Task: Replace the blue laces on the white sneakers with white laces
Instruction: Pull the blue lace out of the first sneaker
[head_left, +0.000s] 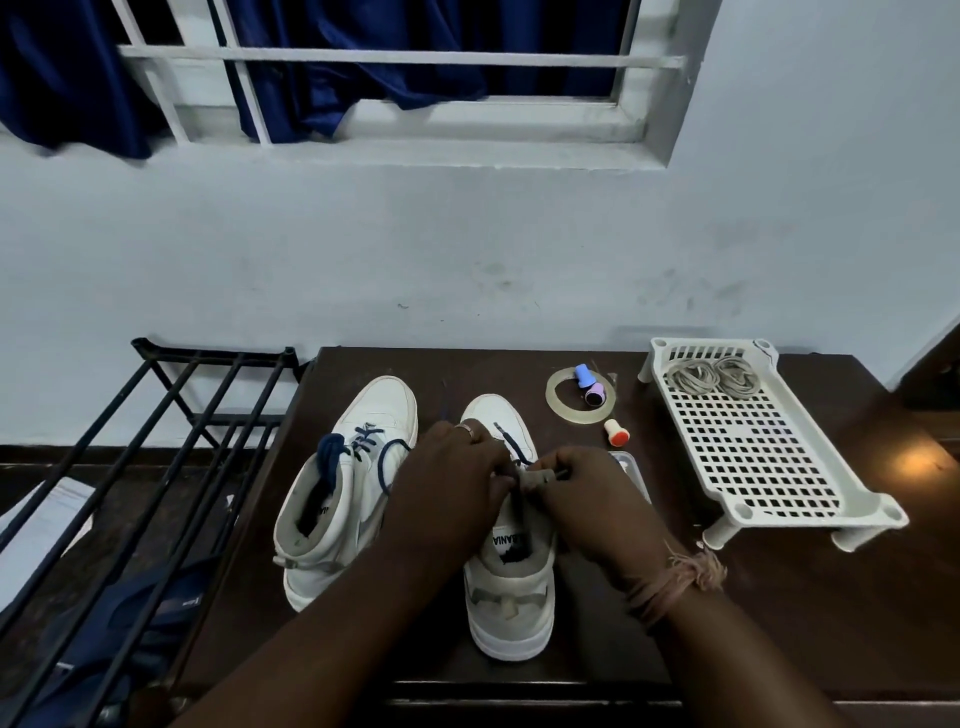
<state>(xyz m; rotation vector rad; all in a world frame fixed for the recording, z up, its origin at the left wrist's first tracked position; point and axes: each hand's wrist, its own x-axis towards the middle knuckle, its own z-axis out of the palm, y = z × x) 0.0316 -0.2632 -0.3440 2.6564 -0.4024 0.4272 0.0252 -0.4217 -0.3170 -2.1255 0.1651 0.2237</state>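
Both hands meet over the right sneaker (511, 577): the left hand (451, 486) and right hand (587, 501) each close their fingers on its blue lace (519, 506), pinched between them above the tongue. Just left stands the other sneaker (345, 499), blue-laced; white laces (711, 376) lie coiled well apart in the rack (769, 467).

Ringed left grip (452, 467); thread-wrapped right wrist (670, 582)
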